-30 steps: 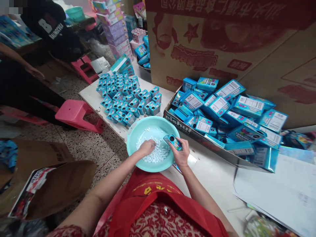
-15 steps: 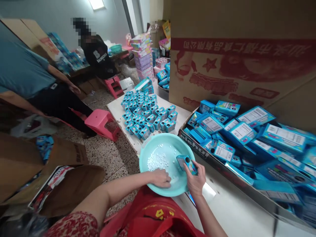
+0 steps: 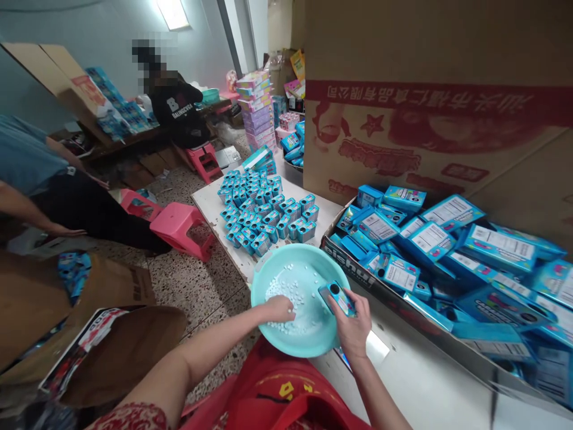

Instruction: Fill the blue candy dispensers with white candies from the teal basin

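Observation:
A round turquoise basin [image 3: 264, 269] stands at the table's edge in front of me, with many small white pellets [image 3: 286, 280] scattered in it. My left hand [image 3: 278, 309] is down inside the basin over the pellets, its fingers curled and pinched together. White bits show at the fingertips, but how many they hold is hidden. Over the basin's right side, my right hand [image 3: 356, 322] grips a small blue box [image 3: 339, 297] between thumb and fingers. The box is tilted, and a round dark hole shows on its upper face.
Rows of small blue boxes [image 3: 268, 206] stand behind the basin. To the right, an open carton [image 3: 371, 279] is heaped with blue boxes, and a big cardboard box [image 3: 403, 107] rises behind it. A pink stool [image 3: 179, 224] and two other people are at left.
My left hand has moved left and slightly up within the basin, its fingers now drawn together. My right hand keeps the box in nearly the same place. The person at left has shifted left.

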{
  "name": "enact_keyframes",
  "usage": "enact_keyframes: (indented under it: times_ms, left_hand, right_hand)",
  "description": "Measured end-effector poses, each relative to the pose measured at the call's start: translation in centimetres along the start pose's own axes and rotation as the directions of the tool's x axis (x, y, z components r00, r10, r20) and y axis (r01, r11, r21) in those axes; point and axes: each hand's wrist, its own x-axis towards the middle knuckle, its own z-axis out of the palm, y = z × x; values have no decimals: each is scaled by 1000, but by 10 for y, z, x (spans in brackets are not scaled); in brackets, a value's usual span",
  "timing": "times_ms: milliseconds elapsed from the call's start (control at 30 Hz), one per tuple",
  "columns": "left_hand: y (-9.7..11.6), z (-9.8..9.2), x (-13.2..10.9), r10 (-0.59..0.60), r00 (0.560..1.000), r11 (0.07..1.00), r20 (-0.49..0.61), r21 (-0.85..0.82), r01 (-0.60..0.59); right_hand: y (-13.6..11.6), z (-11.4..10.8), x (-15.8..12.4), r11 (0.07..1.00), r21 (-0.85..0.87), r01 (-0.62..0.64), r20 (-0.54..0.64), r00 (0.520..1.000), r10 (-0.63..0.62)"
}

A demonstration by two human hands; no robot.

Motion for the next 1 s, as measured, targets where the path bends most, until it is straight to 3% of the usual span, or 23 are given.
enact_keyframes:
  times_ms: [100,233,300,400,433,467,633,867,1000]
  left_hand:
    - [8,-10,4,-53,994,953,-91,-301,23]
    - [30,-25,5,-91,977,790,-193,-611,-47]
    - [45,-28,4,-107,968,613,-228,-782,-116]
    - [65,-25,1,-148,946,205,-289,-944,-257]
    - [71,-22,1,-165,932,118,-321,-945,-305]
    - [75,-20,0,-184,915,88,-360,-933,-350]
    - [87,-17,-8,-247,844,139,-477,-879,-456]
    - [95,-20,-12,-279,819,210,-502,-864,-458]
    - [95,-19,-13,-237,815,231,-528,-846,-481]
  right_hand:
    - [-6,4,-1,999,20,50,132,990,-52]
    - [0,15,-9,998,-37,54,408,913,-34]
    - [1,20,-14,994,-85,74,485,874,-23]
    - [-7,26,-19,984,-130,121,542,840,-31]
    - [-11,27,-20,981,-139,135,556,831,-35]
    - [-15,27,-20,978,-147,145,567,823,-37]
    - [-31,23,-14,980,-126,153,570,820,-54]
    - [-36,21,-8,992,-79,100,529,847,-43]
    - [-38,20,-9,996,-70,63,519,854,-18]
